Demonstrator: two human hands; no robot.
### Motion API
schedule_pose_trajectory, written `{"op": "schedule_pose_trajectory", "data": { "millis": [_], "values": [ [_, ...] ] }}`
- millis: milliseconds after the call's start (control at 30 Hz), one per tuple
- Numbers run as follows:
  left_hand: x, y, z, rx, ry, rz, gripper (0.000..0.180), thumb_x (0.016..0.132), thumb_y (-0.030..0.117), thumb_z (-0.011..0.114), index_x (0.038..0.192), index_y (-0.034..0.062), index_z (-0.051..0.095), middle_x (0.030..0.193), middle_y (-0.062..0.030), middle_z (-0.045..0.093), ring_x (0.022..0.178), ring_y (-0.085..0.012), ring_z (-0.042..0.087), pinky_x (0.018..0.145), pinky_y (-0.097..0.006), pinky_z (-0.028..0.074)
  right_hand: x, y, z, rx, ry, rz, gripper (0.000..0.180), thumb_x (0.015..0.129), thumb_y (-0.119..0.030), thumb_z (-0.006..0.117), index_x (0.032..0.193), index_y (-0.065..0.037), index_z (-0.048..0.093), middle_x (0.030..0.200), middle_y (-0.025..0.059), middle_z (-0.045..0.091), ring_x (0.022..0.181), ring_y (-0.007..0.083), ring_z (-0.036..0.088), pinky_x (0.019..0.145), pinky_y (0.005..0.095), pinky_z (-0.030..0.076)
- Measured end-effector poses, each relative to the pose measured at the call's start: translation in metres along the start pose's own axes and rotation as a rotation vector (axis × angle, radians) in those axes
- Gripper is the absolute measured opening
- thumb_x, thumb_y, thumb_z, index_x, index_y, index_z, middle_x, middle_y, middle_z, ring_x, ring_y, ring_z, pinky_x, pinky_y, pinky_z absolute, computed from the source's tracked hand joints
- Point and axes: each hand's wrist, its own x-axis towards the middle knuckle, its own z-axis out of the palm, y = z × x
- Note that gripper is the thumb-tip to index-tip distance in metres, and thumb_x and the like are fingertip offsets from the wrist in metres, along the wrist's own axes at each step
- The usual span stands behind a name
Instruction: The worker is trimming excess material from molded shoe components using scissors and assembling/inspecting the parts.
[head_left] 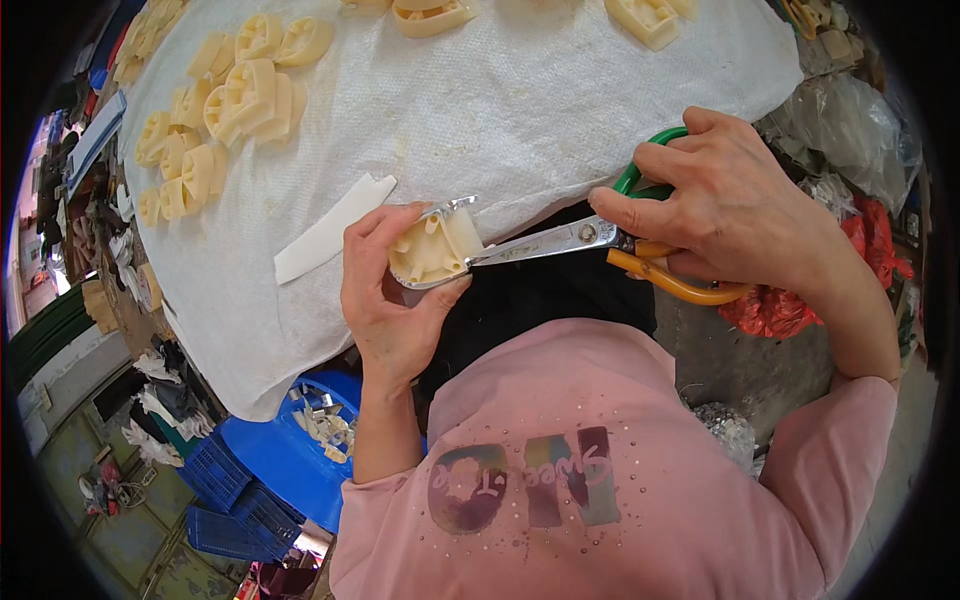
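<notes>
In the head view, I had the cream plastic piece (433, 250) just left of centre, pinched between the thumb and fingers of the left hand (388, 315), its hollow side turned up. From the right hand (715, 205) it lay at about nine o'clock, a shade low. That hand was curled around the scissors (550, 243), loops standing apart; how far the blades were parted I couldn't tell. Their long axis ran roughly from three o'clock to nine, the tip meeting the piece's near right corner, so everything turned on that line. The left hand was the nearer, already in contact. At ten to eleven o'clock from it, a white strip (332, 232) lay on the pale cloth (500, 110).
</notes>
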Motion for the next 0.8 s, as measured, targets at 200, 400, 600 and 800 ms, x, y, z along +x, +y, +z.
{"op": "schedule_pose_trajectory", "data": {
  "millis": [200,400,600,800],
  "values": [
    [0.001,0.002,-0.004,-0.016,0.016,-0.019,0.065,0.064,0.021,0.085,0.119,0.0005,0.056,0.116,-0.0082,0.05,0.109,-0.0195,0.052,0.094,-0.032,0.043,0.003,0.0,0.004,-0.02,0.075,-0.052,0.049,0.055,-0.022,0.078,0.1,-0.016,0.06,0.063,-0.0017,0.043,0.055,0.0151,0.045,0.062,0.0318,0.035],
    [0.0,0.001,-0.003,-0.003,0.008,0.018,0.064,0.065,0.018,0.084,0.119,0.0006,0.056,0.117,-0.0083,0.05,0.109,-0.0199,0.052,0.094,-0.032,0.043,0.005,0.002,0.001,-0.015,0.084,-0.096,0.048,0.054,-0.02,0.079,0.099,-0.014,0.061,0.061,-0.0014,0.042,0.052,0.0154,0.043,0.062,0.0314,0.035],
    [-0.001,0.0,-0.001,-0.02,0.016,0.045,0.058,0.062,0.001,0.078,0.116,0.0025,0.057,0.112,-0.0111,0.051,0.107,-0.0215,0.051,0.088,-0.031,0.045,0.01,0.003,0.002,-0.045,0.059,-0.126,0.026,0.065,-0.022,0.074,0.086,-0.013,0.061,0.059,0.0017,0.053,0.052,0.0176,0.052,0.065,0.0317,0.04],
    [-0.001,-0.001,0.001,-0.047,0.027,0.046,0.059,0.062,0.0,0.078,0.116,0.0031,0.057,0.113,-0.0109,0.051,0.106,-0.0219,0.052,0.088,-0.031,0.045,0.009,0.004,0.004,-0.031,0.022,-0.14,0.028,0.066,-0.023,0.074,0.087,-0.011,0.06,0.058,0.0011,0.054,0.053,0.0172,0.053,0.065,0.0309,0.04]
  ]
}}
